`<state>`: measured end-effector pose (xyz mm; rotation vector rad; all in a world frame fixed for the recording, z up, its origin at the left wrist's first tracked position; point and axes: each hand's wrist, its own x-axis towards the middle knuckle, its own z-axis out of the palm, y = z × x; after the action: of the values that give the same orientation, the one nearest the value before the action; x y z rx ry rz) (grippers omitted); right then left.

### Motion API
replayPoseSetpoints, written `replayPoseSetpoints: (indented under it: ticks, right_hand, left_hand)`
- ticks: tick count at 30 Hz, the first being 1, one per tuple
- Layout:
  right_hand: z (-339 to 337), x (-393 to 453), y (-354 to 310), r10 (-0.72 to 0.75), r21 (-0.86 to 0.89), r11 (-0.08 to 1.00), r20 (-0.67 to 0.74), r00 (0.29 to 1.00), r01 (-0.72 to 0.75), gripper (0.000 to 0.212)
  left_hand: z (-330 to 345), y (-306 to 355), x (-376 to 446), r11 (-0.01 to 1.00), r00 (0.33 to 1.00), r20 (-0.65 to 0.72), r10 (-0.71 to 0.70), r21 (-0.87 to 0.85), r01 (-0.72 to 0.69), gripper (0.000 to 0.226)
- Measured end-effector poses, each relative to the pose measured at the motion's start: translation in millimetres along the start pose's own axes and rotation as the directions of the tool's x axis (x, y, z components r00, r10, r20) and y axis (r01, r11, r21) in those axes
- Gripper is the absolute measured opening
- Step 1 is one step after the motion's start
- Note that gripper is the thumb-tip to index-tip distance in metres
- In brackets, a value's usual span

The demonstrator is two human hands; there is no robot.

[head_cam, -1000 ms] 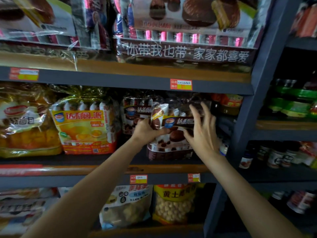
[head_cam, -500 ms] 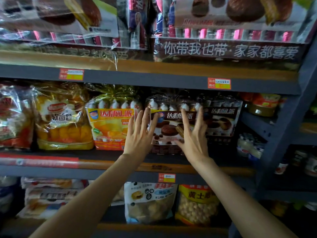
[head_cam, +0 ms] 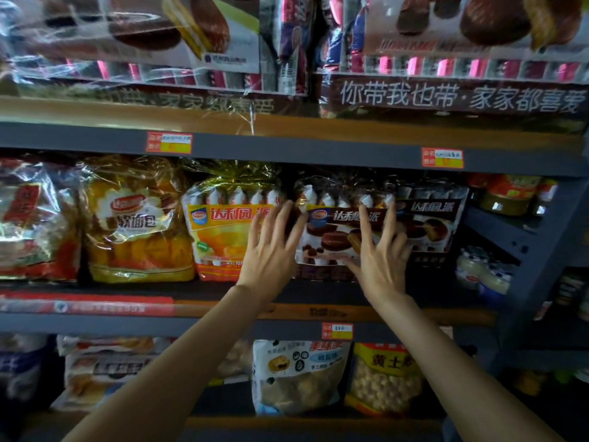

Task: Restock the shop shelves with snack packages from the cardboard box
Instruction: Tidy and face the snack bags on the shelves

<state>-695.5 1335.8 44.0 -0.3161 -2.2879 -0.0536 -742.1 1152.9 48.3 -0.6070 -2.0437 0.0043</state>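
Observation:
A brown chocolate-pie package (head_cam: 334, 231) stands upright on the middle shelf (head_cam: 318, 295), between an orange pie package (head_cam: 223, 231) and a second brown package (head_cam: 430, 224). My left hand (head_cam: 271, 250) is spread flat in front of its left edge, fingers apart, holding nothing. Over the package's right side my right hand (head_cam: 382, 260) is spread the same way, fingertips near or on the wrapper. The cardboard box is not in view.
Yellow bread bags (head_cam: 134, 218) and a red bag (head_cam: 32, 218) fill the shelf's left. Large boxed cakes (head_cam: 446, 43) sit on the shelf above. White and yellow snack bags (head_cam: 296, 374) stand below. A grey upright (head_cam: 541, 250) divides off jars on the right.
One second ago both hands gripped the brown package while setting it on the shelf. They have let go and opened, and the view has shifted left.

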Motion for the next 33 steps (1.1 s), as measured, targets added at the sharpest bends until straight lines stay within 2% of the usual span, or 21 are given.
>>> replayPoseSetpoints:
  ticks: [2,6,10,13,17,19,27,30,33]
  right_hand:
    - [-10,-3,-8,-0.029,0.039,0.999,-0.054,0.998,0.031,0.108]
    - [-33,2,-58,-0.209,0.161,0.956,-0.212,0.955,0.245,0.077]
    - [-43,13,-117,-0.359,0.282,0.879,-0.14,0.923,0.384,0.054]
    - [-41,17,-140,-0.386,0.294,0.874,-0.066,0.92,0.387,0.055]
    - [-40,24,-149,-0.373,0.274,0.899,0.071,0.925,0.342,0.058]
    - [-39,25,-148,-0.364,0.256,0.907,0.083,0.928,0.333,0.058]
    - [-31,32,-134,-0.376,0.175,0.915,0.044,0.925,0.364,0.068]
    - [-31,38,-138,-0.388,0.208,0.908,0.088,0.918,0.364,0.064]
    - [-34,29,-140,-0.36,0.245,0.91,0.069,0.93,0.334,0.067]
  left_hand:
    - [-10,-19,-3,0.997,0.997,-0.028,-0.068,-0.041,0.067,0.066]
    - [-26,-56,-11,0.96,0.967,0.045,-0.252,-0.111,0.255,0.069]
    - [-35,-79,-26,0.923,0.929,0.129,-0.347,-0.13,0.363,0.077]
    - [-41,-92,-40,0.908,0.913,0.19,-0.362,-0.149,0.391,0.081]
    - [-43,-101,-47,0.926,0.89,0.342,-0.302,-0.117,0.36,0.082]
    - [-41,-102,-43,0.926,0.872,0.388,-0.297,-0.106,0.362,0.081]
    - [-39,-103,-17,0.904,0.879,0.35,-0.325,-0.157,0.397,0.075]
    - [-35,-107,-19,0.903,0.853,0.407,-0.327,-0.133,0.409,0.08]
    - [-41,-120,-36,0.901,0.867,0.379,-0.323,-0.158,0.405,0.076]
